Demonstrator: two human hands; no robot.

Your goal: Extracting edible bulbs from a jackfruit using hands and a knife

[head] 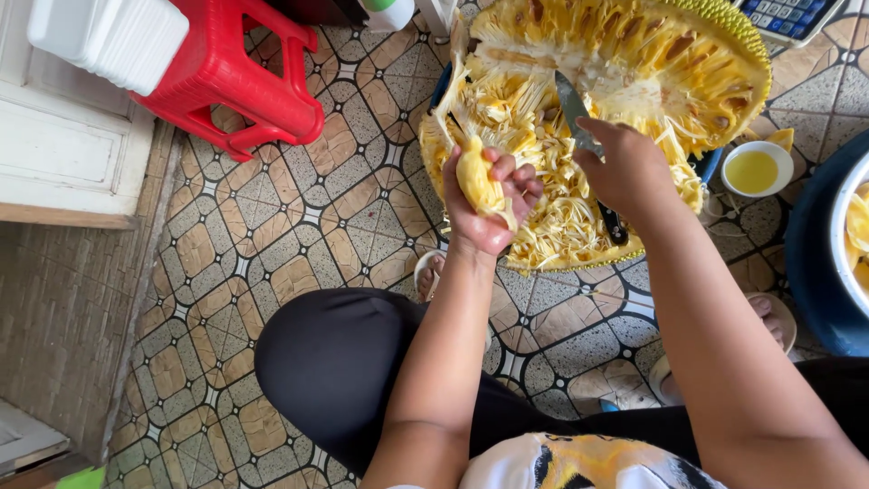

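Observation:
A large cut-open jackfruit point(634, 81) lies on the tiled floor in front of me, with yellow flesh and pale fibres exposed. My left hand point(489, 204) is closed around a yellow jackfruit pod point(477, 181) at the fruit's near left edge. My right hand point(625, 167) grips a knife point(572, 109) whose grey blade points up into the fruit's core; the dark handle end shows below the hand.
A small white bowl of yellow liquid point(753, 169) sits right of the fruit. A blue basin holding a white bowl point(837, 254) is at the right edge. A red plastic stool point(231, 77) stands at the upper left. My knees and sandalled feet are below the fruit.

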